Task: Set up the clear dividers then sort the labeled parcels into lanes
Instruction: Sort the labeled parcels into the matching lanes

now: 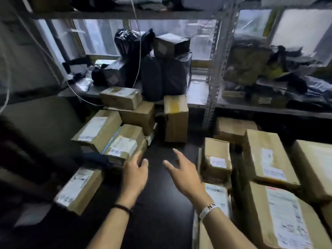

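Note:
Labeled cardboard parcels lie on a dark floor (161,203). On the left a stack holds a flat box (124,144) with a white label and a bigger box (98,131) beside it. Another labeled box (79,189) lies nearer me on the left. To the right stand a small box (216,157), a long box (269,157) and a large box (282,218). My left hand (134,173) hovers open, fingers near the flat box's corner. My right hand (185,173) reaches forward over the floor, fingers spread, holding nothing. No clear divider can be made out.
An upright box (176,117) stands at the far end of the dark strip. Behind it, a metal shelf (213,78) carries black bagged parcels (165,76) and a small dark box (170,44). A white cable (138,56) hangs down. More bags fill the right shelf (269,72).

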The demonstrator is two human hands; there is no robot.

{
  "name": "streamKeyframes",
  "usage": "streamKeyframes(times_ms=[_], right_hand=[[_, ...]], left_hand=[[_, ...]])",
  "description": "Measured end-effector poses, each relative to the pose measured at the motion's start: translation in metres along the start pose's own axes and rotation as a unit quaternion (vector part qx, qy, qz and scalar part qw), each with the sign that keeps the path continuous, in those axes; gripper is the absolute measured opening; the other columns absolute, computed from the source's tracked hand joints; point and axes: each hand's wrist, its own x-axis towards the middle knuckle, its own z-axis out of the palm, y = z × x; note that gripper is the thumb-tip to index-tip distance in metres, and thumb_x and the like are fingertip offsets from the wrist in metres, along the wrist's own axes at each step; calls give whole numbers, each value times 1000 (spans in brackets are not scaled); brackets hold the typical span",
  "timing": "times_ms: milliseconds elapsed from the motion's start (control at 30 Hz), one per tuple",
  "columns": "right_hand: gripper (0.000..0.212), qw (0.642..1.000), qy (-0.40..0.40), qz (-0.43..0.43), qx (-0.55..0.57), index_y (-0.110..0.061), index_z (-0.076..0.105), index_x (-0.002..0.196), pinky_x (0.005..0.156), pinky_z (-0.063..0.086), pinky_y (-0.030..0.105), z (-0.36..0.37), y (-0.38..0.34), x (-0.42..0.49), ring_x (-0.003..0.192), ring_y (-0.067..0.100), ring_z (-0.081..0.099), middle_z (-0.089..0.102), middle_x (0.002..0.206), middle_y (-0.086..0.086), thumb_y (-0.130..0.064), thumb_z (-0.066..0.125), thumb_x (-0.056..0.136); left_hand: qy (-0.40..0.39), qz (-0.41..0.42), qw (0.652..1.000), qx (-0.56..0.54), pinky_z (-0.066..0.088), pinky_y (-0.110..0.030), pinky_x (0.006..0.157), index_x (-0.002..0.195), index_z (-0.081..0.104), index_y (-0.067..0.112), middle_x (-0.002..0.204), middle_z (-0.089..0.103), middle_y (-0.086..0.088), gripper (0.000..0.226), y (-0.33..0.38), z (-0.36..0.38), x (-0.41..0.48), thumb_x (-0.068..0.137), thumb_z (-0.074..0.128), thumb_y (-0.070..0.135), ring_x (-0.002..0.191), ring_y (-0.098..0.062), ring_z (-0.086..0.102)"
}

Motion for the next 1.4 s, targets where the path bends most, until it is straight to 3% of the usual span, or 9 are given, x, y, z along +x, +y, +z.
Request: streamKeyframes(times_ms=[167, 367, 467, 767, 867, 1033, 1167, 1300, 1400], right_hand=[[53, 987, -64, 71, 129, -28, 49, 147, 96, 42, 22, 117, -40, 99, 131, 17, 56, 62, 139, -5, -37, 65, 97], [68, 967, -50, 118, 219, -44, 50, 137, 100, 54, 42, 194, -39, 162, 111, 16, 68, 71, 120, -13, -62, 60, 72], [56, 967, -33, 105, 230, -51, 49, 135, 100, 55, 44, 200, -27, 171, 110, 14, 69, 71, 122, -13, -46, 55, 79], [50, 938, -36, 105, 327, -38, 51, 146, 104, 55, 44, 177, 0, 154, 116, 10, 69, 70, 128, -14, -9, 46, 106], [53, 941, -27, 99, 321, -41, 49, 147, 104, 54, 41, 167, 4, 141, 115, 6, 68, 70, 128, -17, -8, 44, 106], [53, 949, -15, 53, 311, -42, 48, 147, 105, 53, 41, 124, 8, 106, 119, 7, 67, 68, 132, -15, -9, 42, 106], [53, 959, 11, 18, 282, -51, 49, 141, 105, 52, 50, 69, 14, 61, 118, 11, 67, 68, 130, -17, -14, 42, 104], [53, 966, 46, -9, 253, -58, 50, 134, 103, 53, 50, 6, 27, -1, 112, 10, 69, 71, 122, -19, -18, 44, 100], [50, 969, 55, -24, 241, -57, 45, 139, 102, 54, 42, -40, 37, -52, 110, 4, 68, 70, 124, -19, -22, 45, 103]], left_hand=[[44, -32, 994, 94, 28, -35, 116, 144, 50, 5, 148, 50, -14, 45, -69, -49, 110, 100, 52, 13, 139, -29, 40], [45, -6, 992, 121, 22, -27, 117, 142, 50, 4, 152, 44, -9, 49, -106, -52, 142, 94, 54, 4, 142, -24, 36], [28, 13, 990, 139, 19, -24, 117, 144, 49, 6, 152, 45, -5, 50, -111, -47, 141, 94, 55, 5, 142, -21, 33], [-27, -50, 998, 24, 29, -19, 108, 154, 35, 22, 154, 37, 6, 55, -107, -32, 120, 102, 51, 18, 141, -13, 37], [-37, -50, 998, -21, 39, -31, 113, 155, 35, 27, 151, 46, 6, 57, -100, -22, 110, 102, 53, 17, 137, -12, 44], [-16, -24, 998, -58, 36, -8, 96, 150, 44, 25, 136, 51, 16, 55, -68, -13, 69, 99, 58, 9, 124, 1, 46], [-25, 3, 996, -88, 41, -32, 113, 152, 42, 26, 145, 53, 10, 58, -32, 5, 20, 98, 60, 13, 135, -8, 47], [-25, 59, 993, -96, 39, -13, 97, 147, 47, 24, 131, 55, 17, 52, 15, 25, -52, 98, 58, 8, 122, 0, 50], [-20, 81, 990, -110, 45, -25, 103, 147, 48, 24, 136, 59, 12, 51, 41, 39, -107, 99, 57, 10, 123, -6, 55]])
